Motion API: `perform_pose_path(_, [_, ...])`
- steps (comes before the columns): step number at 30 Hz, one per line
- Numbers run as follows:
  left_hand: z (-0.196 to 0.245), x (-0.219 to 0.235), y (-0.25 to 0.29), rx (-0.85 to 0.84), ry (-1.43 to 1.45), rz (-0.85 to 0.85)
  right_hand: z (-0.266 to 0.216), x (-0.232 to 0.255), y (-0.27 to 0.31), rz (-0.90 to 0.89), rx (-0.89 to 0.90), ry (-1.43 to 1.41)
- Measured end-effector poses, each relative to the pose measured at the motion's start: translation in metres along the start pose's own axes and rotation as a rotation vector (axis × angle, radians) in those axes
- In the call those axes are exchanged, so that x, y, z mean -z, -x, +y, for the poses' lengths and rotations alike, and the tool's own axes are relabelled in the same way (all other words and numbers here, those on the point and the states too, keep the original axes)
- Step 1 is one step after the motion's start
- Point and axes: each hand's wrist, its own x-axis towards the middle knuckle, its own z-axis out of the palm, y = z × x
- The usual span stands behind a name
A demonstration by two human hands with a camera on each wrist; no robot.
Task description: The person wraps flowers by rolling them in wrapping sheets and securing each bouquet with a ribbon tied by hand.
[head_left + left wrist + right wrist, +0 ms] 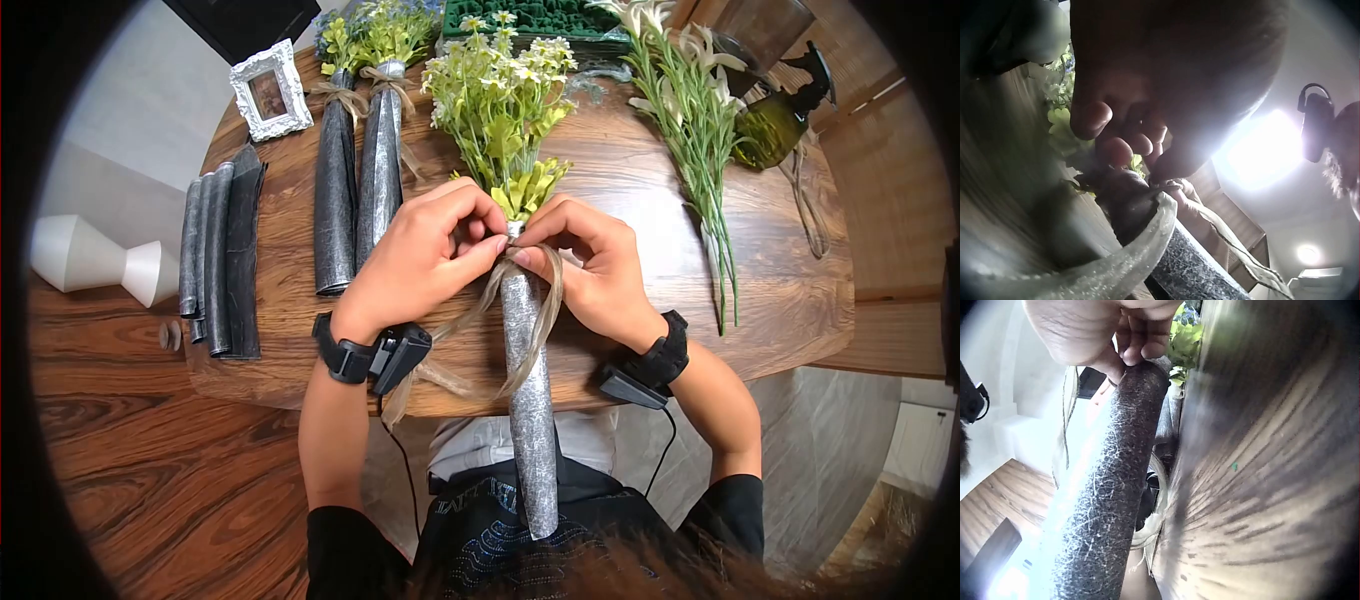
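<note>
A bouquet of small white daisy-like flowers (500, 85) with yellow-green leaves lies pointing away from me. Its stems are rolled in a speckled silver-grey paper wrap (530, 420), which reaches past the table's near edge over my lap. At the wrap's top my left hand (415, 250) pinches a beige ribbon (549, 312) between thumb and forefinger. From the other side my right hand (595, 262) pinches the same ribbon, fingertips close to the left ones. Long ribbon tails (1238, 244) hang down on both sides of the wrap. The fingers partly hide the crossing of the ribbon.
Two wrapped bouquets tied with ribbon (385, 150) lie left of centre, beside a white picture frame (272, 92). Several grey paper rolls (215, 260) sit at the left edge. White lilies (690, 130) and a green spray bottle (775, 130) are at right, a green tray (540, 20) behind.
</note>
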Motion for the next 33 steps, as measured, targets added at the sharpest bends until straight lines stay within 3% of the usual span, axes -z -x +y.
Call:
perform_pose_path(7, [-0.008,-0.005,0.001,-0.029,0.062,0.071,-0.001,0.001,0.0,-0.008,-0.012,0.047])
perform_pose_path(15, [-0.004,-0.007,0.003,0.084,0.439,0.044,0.0,0.001,0.0,-0.009,0.02,0.031])
perform_pose_path(22, [-0.009,-0.006,0.002,0.012,0.343,0.017,-0.002,-0.001,0.001,-0.016,-0.002,0.026])
perform_pose_path(25, [-0.007,-0.005,0.002,0.046,0.427,-0.008,-0.003,-0.002,0.0,-0.03,0.019,0.018])
perform_pose_path(27, [-0.002,-0.003,0.002,0.161,0.58,-0.067,-0.005,-0.001,0.0,-0.043,0.03,0.023])
perform_pose_path(33, [-0.006,0.001,0.004,0.133,0.56,-0.156,-0.006,-0.003,0.0,-0.043,0.022,0.039])
